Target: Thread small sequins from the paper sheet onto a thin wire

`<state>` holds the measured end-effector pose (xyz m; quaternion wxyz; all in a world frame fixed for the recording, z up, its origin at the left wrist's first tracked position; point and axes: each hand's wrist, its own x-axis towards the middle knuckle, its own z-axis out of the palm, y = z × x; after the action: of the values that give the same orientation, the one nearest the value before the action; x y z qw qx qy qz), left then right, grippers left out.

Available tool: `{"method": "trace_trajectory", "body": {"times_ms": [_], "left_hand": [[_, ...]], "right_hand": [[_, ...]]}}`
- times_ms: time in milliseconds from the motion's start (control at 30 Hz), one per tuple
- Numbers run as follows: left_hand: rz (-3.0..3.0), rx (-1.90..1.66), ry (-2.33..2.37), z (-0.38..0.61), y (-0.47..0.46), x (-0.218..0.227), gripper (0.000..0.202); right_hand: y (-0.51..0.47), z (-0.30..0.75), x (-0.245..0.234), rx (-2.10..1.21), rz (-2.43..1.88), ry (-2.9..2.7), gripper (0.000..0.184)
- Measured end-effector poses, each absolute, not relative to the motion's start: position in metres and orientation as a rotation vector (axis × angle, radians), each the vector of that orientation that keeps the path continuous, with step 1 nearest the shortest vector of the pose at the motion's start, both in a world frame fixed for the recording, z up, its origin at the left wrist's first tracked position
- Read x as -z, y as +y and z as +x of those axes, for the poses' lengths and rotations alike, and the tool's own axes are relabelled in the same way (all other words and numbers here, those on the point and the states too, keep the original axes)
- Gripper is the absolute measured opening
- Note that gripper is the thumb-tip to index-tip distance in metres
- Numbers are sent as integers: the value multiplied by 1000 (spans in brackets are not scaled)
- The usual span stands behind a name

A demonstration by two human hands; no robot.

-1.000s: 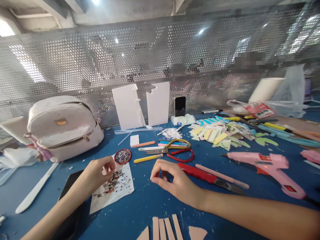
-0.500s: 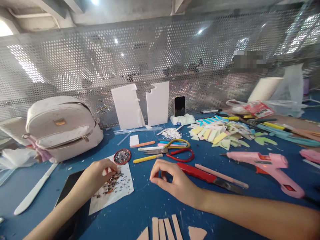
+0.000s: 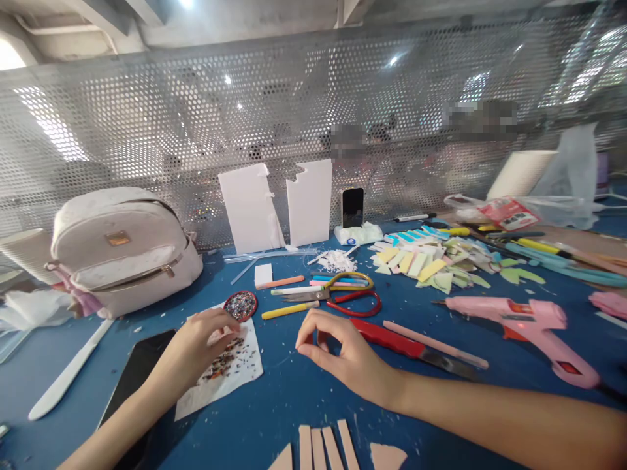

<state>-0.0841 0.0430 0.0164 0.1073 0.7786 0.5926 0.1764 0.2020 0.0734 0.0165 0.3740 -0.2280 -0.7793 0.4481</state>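
Observation:
My left hand hovers over a white sheet of paper strewn with small dark and orange bits. Its fingers are bent in toward the thumb, and anything between them is too small to make out. Just beyond the fingertips lies a round red-rimmed dish full of glittery specks. My right hand rests on the blue table, thumb and forefinger pinched together; whatever they hold cannot be seen. Beside it are a red-handled utility knife and a pink stick.
Scissors and markers lie ahead. A pink glue gun is at right, near piled foam scraps. Pale strips lie in front. At left are a white backpack, a black tablet-like slab and a white plastic knife.
My left hand has shifted slightly right and forward over the paper, uncovering more of the black slab. My right hand stays nearly still in its pinch.

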Motion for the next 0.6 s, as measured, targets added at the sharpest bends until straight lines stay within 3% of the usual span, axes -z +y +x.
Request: {"method": "trace_trajectory", "body": {"times_ms": [600], "left_hand": [[2357,-531,1496,-63,36,-18,19]], "right_hand": [[72,203,-19,-1088,-624,-1942,10]]}}
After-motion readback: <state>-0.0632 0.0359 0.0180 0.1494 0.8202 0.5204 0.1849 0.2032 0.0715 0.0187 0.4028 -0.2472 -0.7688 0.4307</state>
